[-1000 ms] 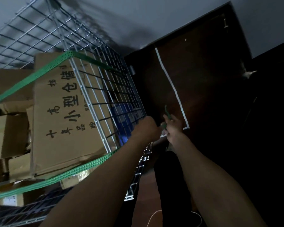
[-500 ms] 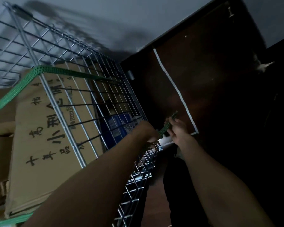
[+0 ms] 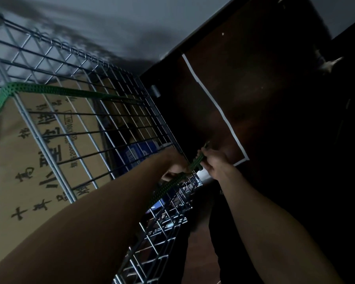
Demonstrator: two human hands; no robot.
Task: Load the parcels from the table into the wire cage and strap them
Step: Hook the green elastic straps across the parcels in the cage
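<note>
You are at the strapping step. Your right hand (image 3: 214, 162) is clamped on the end of the green strap (image 3: 195, 163). Your left hand (image 3: 175, 168), at its 9 o'clock, curls at the wire cage (image 3: 41, 143) corner; its grip cannot be told. Next, draw the strap taut and fasten it. The cage holds a large printed carton (image 3: 25, 160) and, at the carton's 3 o'clock, a blue box (image 3: 134, 153).

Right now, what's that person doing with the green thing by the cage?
A person is strapping a loaded wire cage. The right hand grips the end of a green strap at the cage's corner. The left hand is on the strap just below, its grip hidden. Cardboard boxes already sit inside.
</note>
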